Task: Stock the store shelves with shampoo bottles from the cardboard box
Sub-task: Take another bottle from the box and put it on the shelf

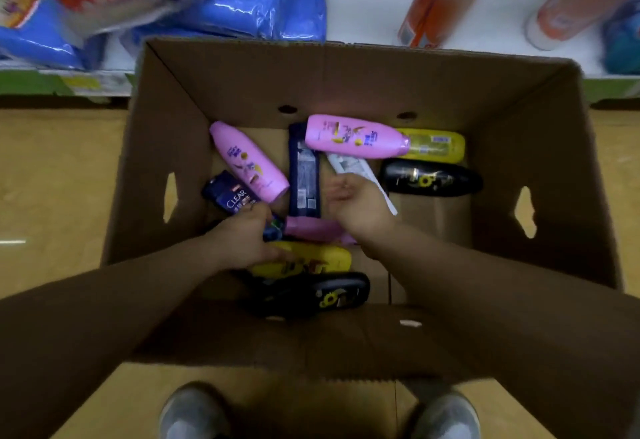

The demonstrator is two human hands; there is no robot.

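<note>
shampoo bottles (356,136) in cardboard box (554,168), shelf (374,16) behind

L hand (242,236), R hand (358,206), forearms (138,300) bare; 2 grey shoes (194,411).

Tan floor (52,179) underfoot. A white shelf (367,19) with a green edge strip (609,87) carries blue packs (242,13).

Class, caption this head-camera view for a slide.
Left hand and right hand reach among shampoo bottles in a cardboard box.
</note>
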